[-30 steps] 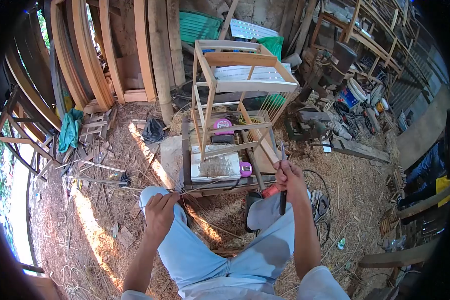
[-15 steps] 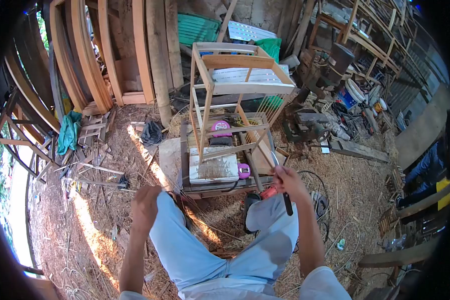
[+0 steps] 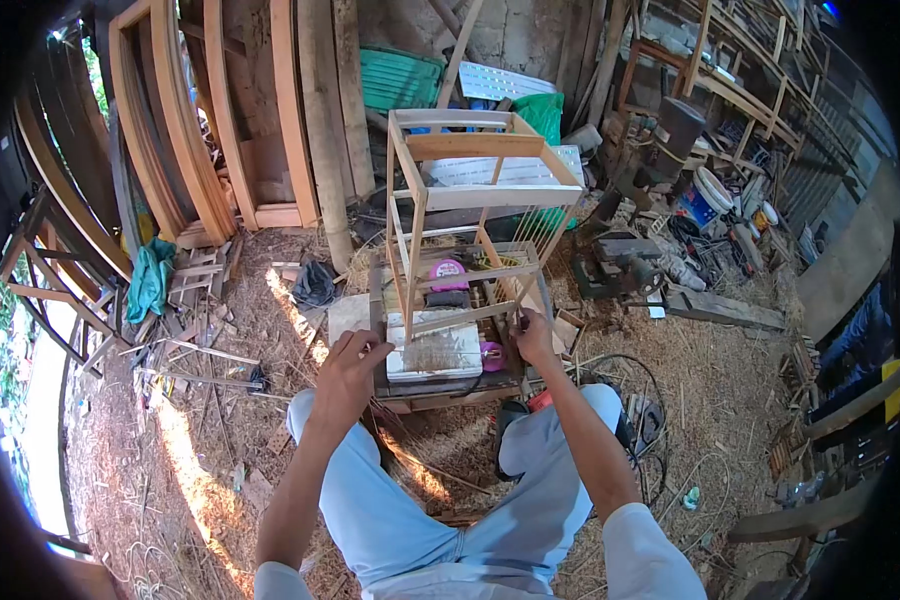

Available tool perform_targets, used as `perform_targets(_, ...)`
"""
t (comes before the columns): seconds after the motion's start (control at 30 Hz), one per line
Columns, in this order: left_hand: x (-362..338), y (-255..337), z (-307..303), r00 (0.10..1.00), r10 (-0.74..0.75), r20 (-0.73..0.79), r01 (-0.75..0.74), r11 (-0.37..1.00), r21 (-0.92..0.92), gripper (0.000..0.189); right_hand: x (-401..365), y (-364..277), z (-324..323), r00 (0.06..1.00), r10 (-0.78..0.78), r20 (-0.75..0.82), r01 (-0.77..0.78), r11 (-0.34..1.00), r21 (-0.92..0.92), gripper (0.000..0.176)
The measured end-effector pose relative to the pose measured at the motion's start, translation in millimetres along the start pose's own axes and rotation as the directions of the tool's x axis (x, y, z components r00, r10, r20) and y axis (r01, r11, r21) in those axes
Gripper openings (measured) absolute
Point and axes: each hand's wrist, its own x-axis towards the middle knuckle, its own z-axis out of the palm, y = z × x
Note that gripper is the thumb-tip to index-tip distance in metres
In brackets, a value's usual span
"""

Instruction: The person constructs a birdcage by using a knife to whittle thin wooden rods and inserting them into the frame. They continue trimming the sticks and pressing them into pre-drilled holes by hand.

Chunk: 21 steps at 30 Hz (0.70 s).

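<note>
Moved forward, left hand (image 3: 348, 372), fingers slightly parted, right hand (image 3: 534, 338) by frame (image 3: 500, 196), grip unclear

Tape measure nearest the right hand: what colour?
The tape measure is purple-pink, seen in the head view.

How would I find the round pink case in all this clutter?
Start at the tall, open frame of pale wood in the middle. Look down between its legs, beyond the stained white slab, for the round pink case beside a small dark block. The other pink-purple case lies nearer the person, close to their right hand.
</note>
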Motion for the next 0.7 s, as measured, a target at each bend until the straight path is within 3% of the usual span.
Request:
perform_targets(0.13,14.9,7.5,-16.7,0.998,0.061,0.001,-0.061,0.995,0.083,0.033,-7.2,9.0,8.1,0.996,-0.079,-0.036,0.080,0.996,0.034,0.029)
perform_targets(0.2,17.5,8.8,-20.8,0.997,0.082,0.003,-0.082,0.990,0.114,0.033,-9.1,16.9,8.6,0.986,-0.165,-0.039,0.163,0.986,-0.044,0.031)
perform_targets(0.4,20.0,13.6,-24.2,1.000,0.023,-0.009,-0.023,1.000,0.004,0.024,-12.9,6.7,-10.3,0.999,-0.046,-0.013,0.042,0.980,-0.197,0.024)
perform_targets(0.47,17.2,18.9,-26.8,0.996,-0.072,0.049,0.077,0.991,-0.114,0.021,-13.7,-1.6,-20.4,1.000,0.000,-0.017,-0.002,0.994,-0.105,0.026)
perform_targets(0.53,16.7,26.4,-30.3,0.995,-0.094,0.037,0.100,0.976,-0.191,0.019,-23.1,-2.5,-30.1,0.969,0.156,-0.191,-0.164,0.986,-0.025,0.026)
perform_targets(0.57,15.8,30.8,-32.3,0.990,-0.131,0.056,0.141,0.957,-0.252,0.019,-25.9,7.2,-30.2,0.959,0.251,-0.131,-0.218,0.950,0.226,0.023)
perform_targets(0.6,15.5,36.1,-35.1,0.983,-0.164,0.078,0.180,0.933,-0.311,0.019,-30.7,-8.9,-40.9,0.957,0.252,-0.143,-0.217,0.950,0.224,0.023)
perform_targets(0.63,15.2,46.9,-39.8,0.966,-0.235,0.110,0.260,0.881,-0.395,0.018,-44.5,-50.2,-60.9,0.950,0.299,-0.091,-0.200,0.805,0.558,0.020)
perform_targets(0.67,13.7,51.4,-40.8,0.968,-0.225,0.112,0.251,0.881,-0.401,0.018,-58.2,-93.6,-80.7,0.946,0.322,-0.026,-0.165,0.551,0.818,0.019)
perform_targets(0.7,11.0,55.2,-40.0,0.986,-0.157,0.064,0.169,0.892,-0.420,0.018,-70.4,-133.4,-99.1,0.951,0.303,0.059,-0.205,0.477,0.855,0.024)
